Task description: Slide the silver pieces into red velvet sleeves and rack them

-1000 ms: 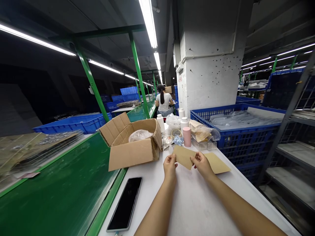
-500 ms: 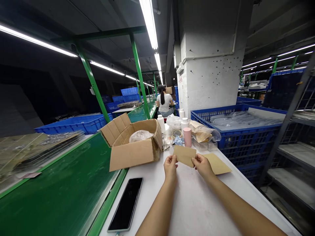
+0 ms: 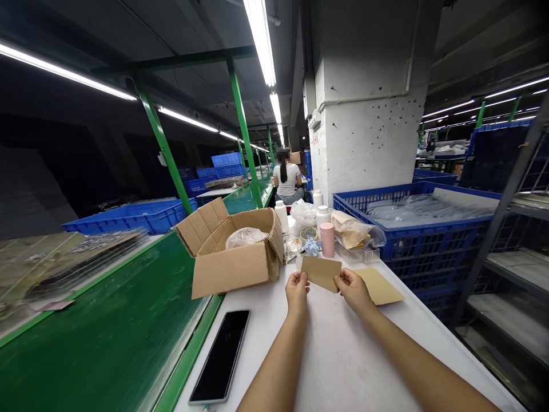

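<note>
Left grip [image 3: 297, 292]: thumb and fingers pinching the left end of a brown card [image 3: 321, 273]. Right grip [image 3: 352, 288]: same pinch, lower right corner.

Brown card, one: raised above the tabletop [image 3: 338, 349], between the two grips; holding it from opposite ends presumably keeps it flat and steady.

Brown sheet [image 3: 383, 285], single or stacked, cannot tell: lying just beyond the right grip, partly hidden by it, seemingly for easy reach.

Pink bottle [image 3: 327, 240], upright; tape roll [image 3: 309, 233]; crumpled blue piece [image 3: 311, 247]; white bottle [image 3: 281, 214], upright: grouped past the card, perhaps to stay out of the forearms' way.

Cardboard box [image 3: 229, 270]: flaps open, likely for access to the clear bag [image 3: 245, 237] inside.

Phone [image 3: 221, 357]: flat, dark screen up, well left of the left forearm, probably to avoid being leaned on.

Outermost: green conveyor [image 3: 107, 332], left; blue crate [image 3: 424, 246], right, holding clear-wrapped goods.
</note>
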The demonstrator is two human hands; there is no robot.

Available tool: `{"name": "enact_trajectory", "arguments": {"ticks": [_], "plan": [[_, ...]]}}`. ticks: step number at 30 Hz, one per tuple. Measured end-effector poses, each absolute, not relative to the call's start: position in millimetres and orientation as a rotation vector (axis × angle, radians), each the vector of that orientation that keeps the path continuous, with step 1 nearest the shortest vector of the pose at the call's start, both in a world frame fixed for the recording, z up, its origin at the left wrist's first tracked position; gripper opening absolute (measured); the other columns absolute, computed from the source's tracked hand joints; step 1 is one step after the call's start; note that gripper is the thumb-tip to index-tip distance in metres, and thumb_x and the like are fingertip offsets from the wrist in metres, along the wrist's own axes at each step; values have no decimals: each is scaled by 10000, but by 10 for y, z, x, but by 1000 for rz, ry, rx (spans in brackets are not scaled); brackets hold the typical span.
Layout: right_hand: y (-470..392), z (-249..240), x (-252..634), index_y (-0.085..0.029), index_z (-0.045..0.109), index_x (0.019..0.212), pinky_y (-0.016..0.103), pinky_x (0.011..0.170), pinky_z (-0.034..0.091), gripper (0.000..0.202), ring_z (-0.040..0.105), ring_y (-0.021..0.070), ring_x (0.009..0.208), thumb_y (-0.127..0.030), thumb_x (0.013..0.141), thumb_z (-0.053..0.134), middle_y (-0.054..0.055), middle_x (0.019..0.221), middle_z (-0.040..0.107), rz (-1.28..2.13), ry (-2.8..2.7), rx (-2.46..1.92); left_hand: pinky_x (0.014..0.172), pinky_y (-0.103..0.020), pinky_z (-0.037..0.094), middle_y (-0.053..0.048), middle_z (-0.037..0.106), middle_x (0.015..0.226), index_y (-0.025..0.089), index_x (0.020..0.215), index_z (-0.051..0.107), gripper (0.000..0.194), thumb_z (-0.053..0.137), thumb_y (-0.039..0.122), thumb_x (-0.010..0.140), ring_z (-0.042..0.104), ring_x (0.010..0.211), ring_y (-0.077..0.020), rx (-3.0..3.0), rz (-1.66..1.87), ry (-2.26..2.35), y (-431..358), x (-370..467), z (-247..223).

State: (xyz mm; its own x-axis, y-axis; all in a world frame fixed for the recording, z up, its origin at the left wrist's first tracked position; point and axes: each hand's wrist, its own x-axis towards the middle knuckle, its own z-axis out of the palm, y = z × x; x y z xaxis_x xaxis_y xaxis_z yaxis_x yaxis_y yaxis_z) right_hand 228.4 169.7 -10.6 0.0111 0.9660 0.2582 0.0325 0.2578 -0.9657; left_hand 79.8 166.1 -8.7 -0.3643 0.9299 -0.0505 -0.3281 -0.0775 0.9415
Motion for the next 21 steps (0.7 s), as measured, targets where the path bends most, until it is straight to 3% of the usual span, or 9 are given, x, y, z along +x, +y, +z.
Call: {"name": "enact_trajectory", "arguments": {"ticks": [6, 15, 21], "plan": [[1738, -145, 2318, -163, 544, 741, 222, 490, 364, 220, 509, 138, 567, -380, 716, 529, 13, 657, 576, 942, -1354, -1080, 640, -181, 386, -52, 585, 995, 187, 955, 548, 542, 674, 535, 559, 540, 850, -120, 754, 1662, 1200, 1646, 805, -57], [1732, -138, 2319, -170, 549, 724, 225, 504, 380, 232, 519, 146, 571, -401, 703, 545, 14, 631, 580, 902, -1365, -1094, 572, -175, 343, -52, 595, 836, 129, 849, 562, 599, 716, 564, 467, 504, 667, -84, 730, 1655, 1240, 1690, 771, -101], [1705, -94, 2304, -175, 528, 708, 222, 476, 367, 244, 517, 148, 565, -417, 688, 551, 13, 633, 574, 938, -1313, -1043, 581, -169, 347, -46, 597, 873, 162, 914, 519, 606, 705, 559, 495, 529, 696, -89, 730, 1663, 1223, 1679, 789, -92]]}}
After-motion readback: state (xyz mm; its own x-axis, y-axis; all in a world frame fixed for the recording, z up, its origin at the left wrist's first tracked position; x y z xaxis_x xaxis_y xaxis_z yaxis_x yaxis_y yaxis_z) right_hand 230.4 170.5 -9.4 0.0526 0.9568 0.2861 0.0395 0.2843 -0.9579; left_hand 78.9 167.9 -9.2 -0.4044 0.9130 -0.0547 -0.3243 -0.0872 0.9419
